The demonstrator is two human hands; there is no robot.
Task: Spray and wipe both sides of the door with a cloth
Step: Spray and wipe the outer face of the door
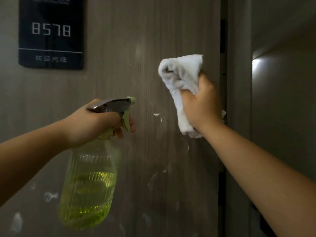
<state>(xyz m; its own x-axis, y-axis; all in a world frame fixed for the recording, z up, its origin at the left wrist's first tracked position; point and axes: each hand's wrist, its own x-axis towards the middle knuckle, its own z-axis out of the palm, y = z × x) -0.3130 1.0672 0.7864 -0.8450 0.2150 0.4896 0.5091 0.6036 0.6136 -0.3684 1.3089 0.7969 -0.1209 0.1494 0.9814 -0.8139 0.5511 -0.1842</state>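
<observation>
Hands: 2, both bare, both raised toward the door [119, 48].
Left hand [95, 123]: wrapped round the neck of 1 spray bottle [89, 182], a finger curled over the pale green trigger, nozzle pointing at the door's middle.
Spray bottle: clear ribbed plastic, rounded body, tinted yellow-green, liquid filling roughly the lower half; grey-and-green spray head.
Right hand [200, 105]: fingers closed tight on 1 cloth [181, 79], bunched against the door close to its right edge.
Cloth: white, soft, crumpled into a loose wad — folds spilling above and below the fist.
Door: 1, flat, grey-brown, fine vertical wood grain; wet streaks and pale foamy smears scattered over its lower half.
Sign [51, 31]: 1 dark glossy rectangular plate near the door's top left corner, reading 8578.
Frame [239, 100]: plain grey upright just beyond the right edge — a bright light patch on the wall past it.
</observation>
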